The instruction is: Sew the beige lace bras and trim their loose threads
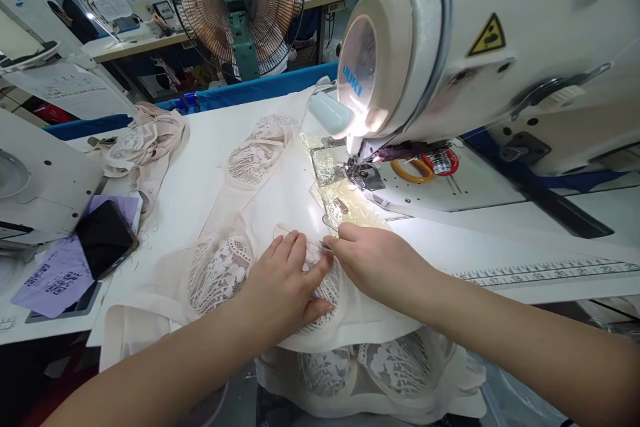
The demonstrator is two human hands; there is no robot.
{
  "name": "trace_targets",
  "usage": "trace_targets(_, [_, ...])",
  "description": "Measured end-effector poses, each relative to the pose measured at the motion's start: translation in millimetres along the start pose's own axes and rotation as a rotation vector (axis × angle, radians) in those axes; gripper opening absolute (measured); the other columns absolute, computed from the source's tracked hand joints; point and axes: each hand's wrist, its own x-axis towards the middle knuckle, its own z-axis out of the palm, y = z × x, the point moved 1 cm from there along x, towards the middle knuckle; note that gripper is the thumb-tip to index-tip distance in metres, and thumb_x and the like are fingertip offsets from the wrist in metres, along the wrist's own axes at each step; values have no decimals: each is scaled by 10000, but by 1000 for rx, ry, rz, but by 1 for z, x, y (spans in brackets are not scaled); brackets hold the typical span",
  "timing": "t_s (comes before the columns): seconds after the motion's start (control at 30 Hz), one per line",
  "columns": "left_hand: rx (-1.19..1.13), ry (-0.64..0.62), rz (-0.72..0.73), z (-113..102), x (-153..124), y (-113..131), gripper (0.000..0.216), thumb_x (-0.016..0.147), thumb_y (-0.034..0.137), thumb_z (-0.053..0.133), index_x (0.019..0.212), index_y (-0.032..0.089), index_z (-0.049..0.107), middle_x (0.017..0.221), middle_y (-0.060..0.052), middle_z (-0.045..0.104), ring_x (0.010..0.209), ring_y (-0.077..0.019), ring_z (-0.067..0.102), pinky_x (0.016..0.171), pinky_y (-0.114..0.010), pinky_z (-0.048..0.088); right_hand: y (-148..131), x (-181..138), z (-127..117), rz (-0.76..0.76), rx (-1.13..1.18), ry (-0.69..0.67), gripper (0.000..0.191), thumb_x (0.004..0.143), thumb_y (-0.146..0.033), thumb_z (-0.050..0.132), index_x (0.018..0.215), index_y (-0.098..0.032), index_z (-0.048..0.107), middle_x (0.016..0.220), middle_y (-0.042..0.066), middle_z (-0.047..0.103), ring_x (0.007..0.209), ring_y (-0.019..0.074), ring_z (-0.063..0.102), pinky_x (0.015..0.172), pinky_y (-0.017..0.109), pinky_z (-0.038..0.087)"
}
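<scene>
A pale beige lace bra (220, 270) lies across the white sewing table, its lower edge hanging over the front. My left hand (287, 273) rests on one lace cup, fingers lying flat and thumb apart, pressing the fabric. Just to its right, my right hand (370, 257) is closed around a small metal tool (327, 221) with a rounded, loop-like end; the fingers hide most of it. The tool's dark tip is close to my left index finger, over the lace. The sewing machine needle area (357, 170) is lit beyond my hands.
The sewing machine head (400, 47) fills the upper right. Yellow-handled scissors (413, 171) lie under its arm. More bras (145, 137) are piled at the left, near a phone (106, 239) on purple papers (55, 280). A fan (237, 10) stands behind. More lace garments (370, 373) hang below the front edge.
</scene>
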Motion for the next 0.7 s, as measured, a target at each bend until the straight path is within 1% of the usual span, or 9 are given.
trace_targets(0.17, [-9, -9, -1, -1, 0, 0, 625, 805, 541, 512, 1308, 177, 439, 1239, -232, 488, 1184, -403, 449, 922, -551, 404, -5, 0, -8, 2, -15, -43, 132, 769, -52, 513, 803, -140, 606, 683, 19, 497, 539, 124, 419, 468, 247, 198])
trace_targets(0.3, [-1, -22, -3, -2, 0, 0, 615, 809, 519, 521, 1316, 181, 438, 1249, -232, 481, 1191, -405, 443, 919, -550, 414, -3, -12, -19, -34, -88, -71, 183, 679, 20, 526, 708, -150, 589, 625, 9, 474, 506, 131, 413, 448, 257, 202])
trace_targets(0.37, [-4, -22, -5, -2, 1, 0, 597, 817, 512, 514, 1311, 184, 448, 1250, -238, 481, 1193, -408, 441, 923, -549, 412, 0, -20, -20, -38, -106, -89, 182, 670, 22, 538, 707, -146, 595, 620, 11, 479, 487, 128, 399, 440, 258, 199])
trace_targets(0.43, [-9, -23, -8, -2, 1, 1, 584, 822, 508, 508, 1304, 182, 457, 1252, -246, 478, 1195, -411, 439, 928, -549, 409, 4, -27, -18, -20, -92, -84, 177, 691, 12, 533, 748, -139, 607, 639, 15, 490, 483, 123, 395, 441, 255, 193])
trace_targets(0.53, [-7, -28, -10, -3, 1, 1, 587, 816, 501, 519, 1303, 179, 458, 1252, -250, 477, 1193, -415, 441, 928, -548, 412, 7, -28, -10, 0, -54, -1, 193, 753, -17, 491, 844, -138, 612, 673, 13, 489, 513, 124, 411, 459, 250, 186])
trace_targets(0.6, [0, -34, -11, -5, 2, 2, 594, 810, 498, 529, 1302, 173, 458, 1246, -251, 482, 1187, -417, 447, 924, -550, 416, 8, -24, -4, -4, -35, 36, 203, 784, -36, 470, 889, -138, 609, 694, 15, 492, 543, 131, 424, 475, 251, 191])
trace_targets(0.7, [10, -45, -11, -6, 2, 2, 602, 804, 492, 540, 1301, 164, 458, 1235, -251, 490, 1177, -417, 456, 921, -555, 417, 6, -12, 2, 6, -4, 25, 190, 800, -62, 477, 907, -142, 612, 708, 16, 499, 558, 136, 421, 484, 254, 200])
